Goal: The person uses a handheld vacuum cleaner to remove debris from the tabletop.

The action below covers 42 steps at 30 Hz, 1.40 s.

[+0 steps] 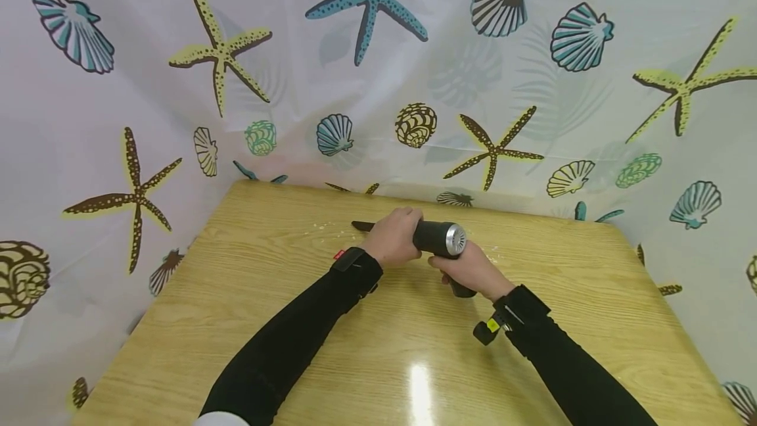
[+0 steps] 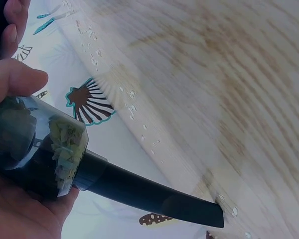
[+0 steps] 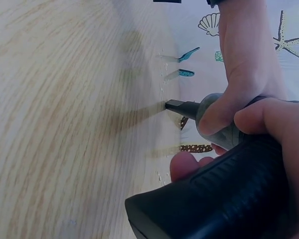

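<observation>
A black handheld vacuum cleaner (image 1: 430, 236) with a silver ring at its rear end is held over the wooden table by both hands. My right hand (image 1: 473, 269) grips its ribbed black handle (image 3: 214, 194). Farther forward, my left hand (image 1: 393, 240) holds the clear dust cup (image 2: 72, 142), thumb on top and fingers beneath; pale yellowish scraps show inside the cup. From the cup's front runs a long black crevice nozzle (image 2: 154, 191), its tip low at the tabletop. Small white crumbs (image 2: 131, 105) lie scattered along the table near that tip.
The wooden table (image 1: 266, 301) meets a pale curtain (image 1: 367, 97) printed with starfish and shells, which hangs behind it and along both sides. More white crumbs lie toward the table's back, right of the vacuum. Light glares off the table's front.
</observation>
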Each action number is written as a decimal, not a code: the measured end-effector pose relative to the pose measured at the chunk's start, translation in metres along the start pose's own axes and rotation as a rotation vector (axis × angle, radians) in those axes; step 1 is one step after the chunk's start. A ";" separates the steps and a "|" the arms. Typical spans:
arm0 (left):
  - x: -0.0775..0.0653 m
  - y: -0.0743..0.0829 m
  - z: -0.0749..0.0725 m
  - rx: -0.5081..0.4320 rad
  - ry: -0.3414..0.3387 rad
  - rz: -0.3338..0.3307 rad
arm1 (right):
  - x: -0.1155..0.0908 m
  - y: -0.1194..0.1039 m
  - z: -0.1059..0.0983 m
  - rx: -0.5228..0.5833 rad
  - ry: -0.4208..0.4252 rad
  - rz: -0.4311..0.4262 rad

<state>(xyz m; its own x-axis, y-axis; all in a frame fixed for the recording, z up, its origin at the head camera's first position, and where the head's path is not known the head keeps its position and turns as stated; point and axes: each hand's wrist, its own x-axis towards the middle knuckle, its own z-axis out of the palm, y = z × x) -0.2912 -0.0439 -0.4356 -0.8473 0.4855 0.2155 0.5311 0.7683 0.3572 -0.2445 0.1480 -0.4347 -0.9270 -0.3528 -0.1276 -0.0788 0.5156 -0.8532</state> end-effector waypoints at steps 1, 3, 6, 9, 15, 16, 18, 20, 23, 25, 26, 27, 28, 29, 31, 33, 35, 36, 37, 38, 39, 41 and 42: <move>0.000 0.000 0.000 0.002 0.003 -0.006 | 0.001 0.000 0.000 0.000 -0.004 -0.002; -0.001 -0.001 0.001 0.005 0.007 -0.016 | 0.002 0.000 0.000 0.002 -0.014 -0.006; -0.002 -0.003 0.001 0.009 0.007 -0.027 | 0.003 0.000 0.001 0.006 -0.026 -0.012; -0.004 -0.003 0.000 0.019 0.003 -0.036 | 0.004 0.000 0.001 0.011 -0.037 -0.020; -0.010 -0.002 0.000 0.050 0.012 -0.039 | 0.006 0.002 0.002 0.010 -0.051 -0.014; -0.010 -0.001 0.001 0.055 0.014 -0.039 | 0.006 0.002 0.002 0.010 -0.053 -0.011; -0.011 0.000 0.001 0.060 0.017 -0.043 | 0.005 0.002 0.002 0.013 -0.060 -0.009; -0.012 0.001 0.001 0.065 0.015 -0.051 | 0.002 0.001 0.002 0.017 -0.064 -0.013; -0.014 0.005 0.000 0.065 0.010 -0.060 | -0.003 -0.007 0.001 0.034 -0.073 -0.017; -0.015 0.007 -0.001 0.069 0.010 -0.061 | -0.009 -0.014 0.000 0.039 -0.076 -0.015; -0.015 0.008 -0.001 0.069 0.011 -0.060 | -0.012 -0.018 -0.001 0.038 -0.077 -0.014; -0.015 0.009 -0.002 0.069 0.010 -0.058 | -0.014 -0.021 -0.001 0.036 -0.077 -0.012; -0.015 0.011 -0.001 0.068 0.009 -0.056 | -0.017 -0.023 -0.002 0.032 -0.077 -0.011; -0.015 0.012 -0.001 0.067 0.007 -0.053 | -0.019 -0.024 -0.003 0.029 -0.074 -0.008; -0.015 0.014 -0.001 0.064 0.001 -0.049 | -0.022 -0.024 -0.004 0.026 -0.070 -0.006; -0.014 0.016 0.000 0.067 -0.001 -0.045 | -0.023 -0.021 -0.006 0.028 -0.063 -0.006; -0.014 0.018 0.001 0.072 0.002 -0.039 | -0.021 -0.014 -0.007 0.036 -0.053 -0.009; -0.014 0.019 0.001 0.077 0.004 -0.035 | -0.020 -0.009 -0.008 0.030 -0.050 -0.011; -0.014 0.020 0.002 0.084 0.006 -0.030 | -0.019 -0.005 -0.008 0.024 -0.044 -0.014; -0.014 0.021 0.002 0.091 0.008 -0.025 | -0.019 -0.001 -0.009 0.013 -0.038 -0.016; -0.014 0.023 0.002 0.098 0.007 -0.020 | -0.018 0.003 -0.009 0.008 -0.031 -0.017; -0.014 0.026 0.001 0.114 0.010 -0.009 | -0.019 0.007 -0.011 -0.009 -0.019 -0.021; -0.013 0.028 0.001 0.122 0.011 -0.006 | -0.020 0.009 -0.012 -0.016 -0.018 -0.022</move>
<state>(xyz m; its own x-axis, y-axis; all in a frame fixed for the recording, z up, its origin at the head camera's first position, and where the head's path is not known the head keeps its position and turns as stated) -0.2650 -0.0285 -0.4297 -0.8500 0.4770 0.2235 0.5226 0.8166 0.2450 -0.2309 0.1686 -0.4335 -0.9184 -0.3778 -0.1177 -0.1051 0.5197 -0.8478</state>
